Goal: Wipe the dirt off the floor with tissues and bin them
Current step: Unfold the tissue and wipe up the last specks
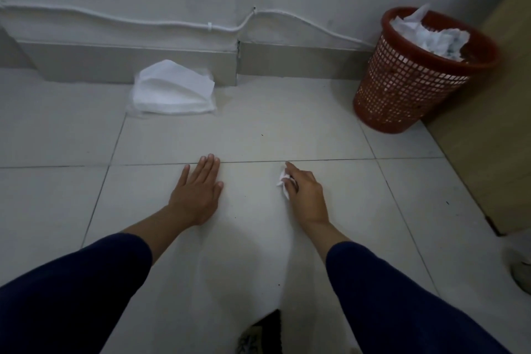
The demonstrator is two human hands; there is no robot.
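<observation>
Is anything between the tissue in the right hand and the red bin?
Nothing visible does. Only bare floor tile lies between the crumpled tissue pinched in the right hand and the red mesh bin, whose mouth is heaped with used tissues.

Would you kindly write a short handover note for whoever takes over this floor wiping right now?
Left hand: flat on the floor, fingers straight, holding nothing.
Right hand: grips a crumpled tissue, low at the floor.
Clean tissue stack: against the skirting, ahead left.
Red bin: ahead right, heaped with used tissues.
Done: several tissues binned.
Left: a few dark specks show on the floor; wipe them, then bin the held tissue.
</observation>
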